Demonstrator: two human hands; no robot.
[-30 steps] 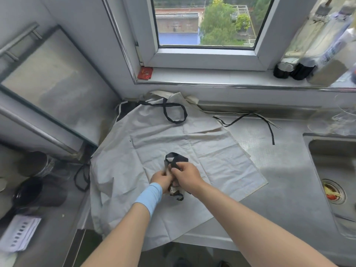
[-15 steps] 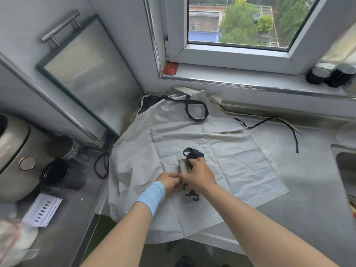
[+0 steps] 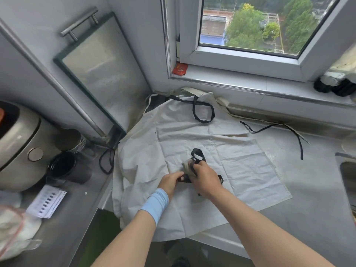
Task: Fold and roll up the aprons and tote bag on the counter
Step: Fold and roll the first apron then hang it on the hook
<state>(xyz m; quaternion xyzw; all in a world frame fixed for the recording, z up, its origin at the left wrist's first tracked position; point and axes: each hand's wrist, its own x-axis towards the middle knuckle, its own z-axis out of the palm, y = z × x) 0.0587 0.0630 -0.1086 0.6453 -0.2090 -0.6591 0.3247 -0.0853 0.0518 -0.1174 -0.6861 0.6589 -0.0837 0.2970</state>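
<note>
The roll (image 3: 187,166) sits mid-counter (image 3: 308,199) on the flat apron (image 3: 240,170), hardly moved this past second. The right hand (image 3: 205,179) now clamps over it. The left hand (image 3: 170,182), at its nine o'clock, pinches the black strap (image 3: 196,149). Tying looks nearly done, and the apron waits.

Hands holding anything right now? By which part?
Both hold the small rolled bundle: right hand wraps its middle, left hand pinches the black strap at its near left end.
</note>
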